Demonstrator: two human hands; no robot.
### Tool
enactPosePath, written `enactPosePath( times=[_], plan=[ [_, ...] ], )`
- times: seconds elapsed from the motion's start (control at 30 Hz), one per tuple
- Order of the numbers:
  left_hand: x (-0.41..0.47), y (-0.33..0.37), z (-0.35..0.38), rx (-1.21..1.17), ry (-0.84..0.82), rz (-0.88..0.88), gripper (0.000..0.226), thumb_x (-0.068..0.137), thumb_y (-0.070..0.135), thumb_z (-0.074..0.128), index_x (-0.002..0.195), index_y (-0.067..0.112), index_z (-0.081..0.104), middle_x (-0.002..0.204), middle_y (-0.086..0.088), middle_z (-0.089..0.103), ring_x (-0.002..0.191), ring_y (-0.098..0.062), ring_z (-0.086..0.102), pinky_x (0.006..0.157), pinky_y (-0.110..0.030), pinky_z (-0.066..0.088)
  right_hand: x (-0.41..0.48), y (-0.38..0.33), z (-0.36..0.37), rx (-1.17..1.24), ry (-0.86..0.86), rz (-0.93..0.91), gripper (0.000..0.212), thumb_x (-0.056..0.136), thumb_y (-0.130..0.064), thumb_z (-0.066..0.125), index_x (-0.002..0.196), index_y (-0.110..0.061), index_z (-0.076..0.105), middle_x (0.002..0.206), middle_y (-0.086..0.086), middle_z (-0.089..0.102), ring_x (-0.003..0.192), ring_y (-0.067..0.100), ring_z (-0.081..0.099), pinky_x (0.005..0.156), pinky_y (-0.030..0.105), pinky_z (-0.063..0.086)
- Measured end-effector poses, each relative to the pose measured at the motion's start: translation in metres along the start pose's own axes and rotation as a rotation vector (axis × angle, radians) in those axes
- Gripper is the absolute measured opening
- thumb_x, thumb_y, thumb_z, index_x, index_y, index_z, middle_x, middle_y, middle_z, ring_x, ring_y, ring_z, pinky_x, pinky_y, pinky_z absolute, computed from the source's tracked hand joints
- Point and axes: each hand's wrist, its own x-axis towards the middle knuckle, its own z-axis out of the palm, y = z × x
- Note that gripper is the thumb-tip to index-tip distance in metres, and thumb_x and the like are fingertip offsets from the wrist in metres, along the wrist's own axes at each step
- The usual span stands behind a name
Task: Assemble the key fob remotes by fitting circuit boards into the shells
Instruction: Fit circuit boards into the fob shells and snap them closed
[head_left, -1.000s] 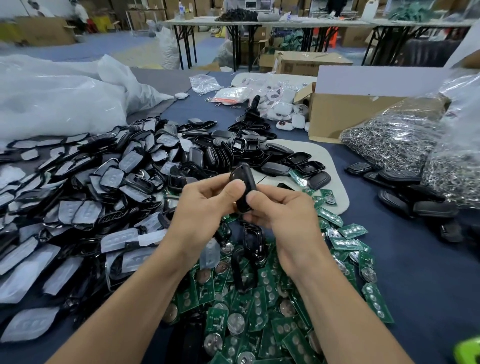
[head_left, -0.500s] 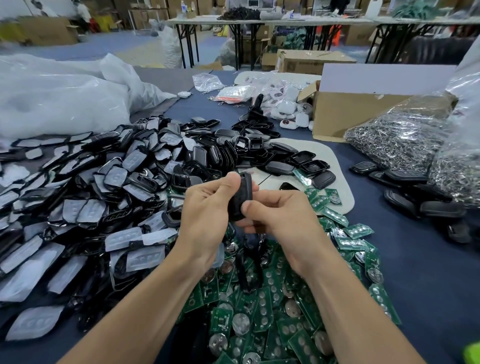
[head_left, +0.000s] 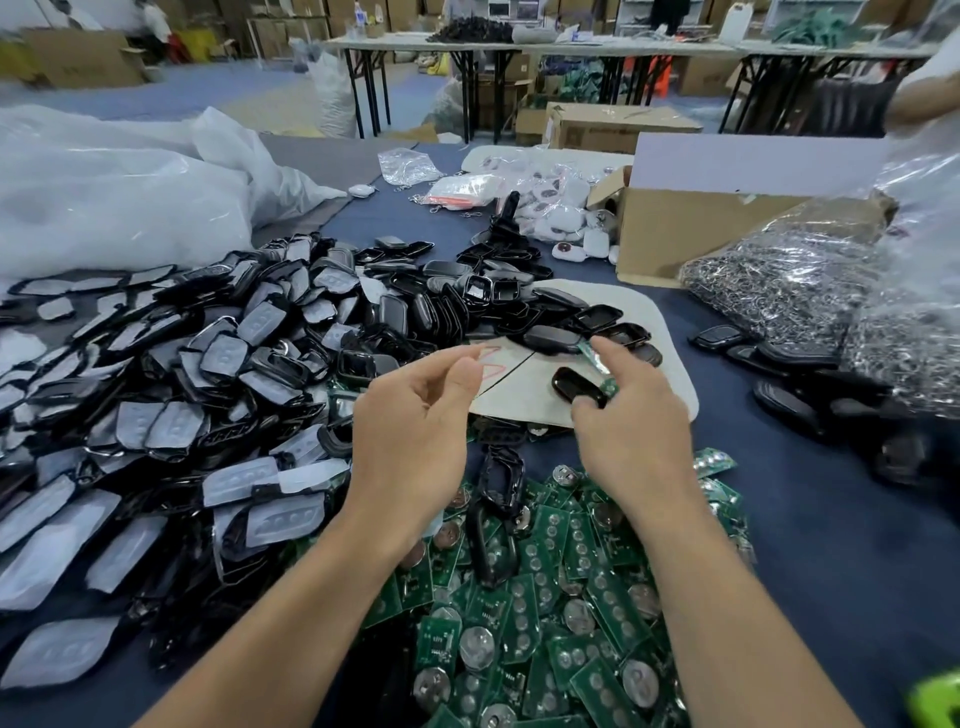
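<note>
My right hand (head_left: 634, 431) holds a glossy black key fob (head_left: 574, 384) by its near end between thumb and fingers, index finger straight, just above a white board (head_left: 519, 400). My left hand (head_left: 410, 415) hovers beside it, fingers loosely spread and holding nothing. Below both hands lies a heap of green circuit boards (head_left: 545, 597) with round coin cells. A black shell frame (head_left: 501, 483) lies on that heap. A large pile of black shells and grey button pads (head_left: 234, 364) fills the left side.
Closed black fobs (head_left: 795, 384) lie on the blue cloth at right, under bags of metal rings (head_left: 779, 291). A cardboard box (head_left: 675, 234) and white fobs (head_left: 566, 218) stand behind. A big white plastic bag (head_left: 104, 192) sits far left.
Both hands were pressing the black fob together at centre. Now my left hand has let go and opened, and my right hand has carried the fob right and forward over the white board.
</note>
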Motion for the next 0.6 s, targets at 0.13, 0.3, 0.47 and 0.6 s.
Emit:
enactPosePath(
  times=[0.13,0.3,0.47,0.6],
  plan=[
    [0.001,-0.001,-0.001,0.095,-0.002,-0.023,0.017,0.1,0.034,0.068,0.105,0.047,0.078,0.095,0.032,0.076,0.092,0.013,0.07,0.084,-0.016,0.053,0.003,0.004,0.004,-0.212,-0.075,-0.108,0.021,0.095,-0.019,0.062,0.11,-0.026,0.074,0.101,0.006,0.072,0.094,0.032,0.062,0.088,0.041,0.051],
    [-0.001,-0.001,0.001,0.201,-0.056,-0.031,0.022,0.098,0.029,0.07,0.114,0.042,0.078,0.102,0.031,0.075,0.093,0.021,0.065,0.08,0.001,0.046,0.0,0.003,0.005,0.003,-0.031,-0.15,0.015,0.093,-0.024,0.069,0.099,-0.034,0.078,0.063,-0.012,0.066,0.056,0.009,0.057,0.055,0.026,0.047],
    [-0.003,0.005,-0.001,0.383,-0.189,0.066,0.055,0.092,0.02,0.073,0.139,0.045,0.063,0.134,0.028,0.066,0.117,0.012,0.06,0.104,0.0,0.036,-0.005,-0.005,0.007,0.386,-0.131,-0.114,0.026,0.089,-0.011,0.068,0.103,-0.03,0.079,0.072,-0.005,0.077,0.054,0.014,0.065,0.055,0.034,0.053],
    [-0.006,0.008,-0.001,0.451,-0.2,0.149,0.059,0.089,0.028,0.077,0.14,0.052,0.06,0.142,0.026,0.06,0.126,0.005,0.049,0.094,0.01,0.024,-0.009,-0.012,0.007,0.576,-0.211,-0.111,0.026,0.087,-0.009,0.068,0.093,-0.031,0.08,0.074,0.009,0.076,0.052,0.019,0.057,0.054,0.04,0.05]
  ],
)
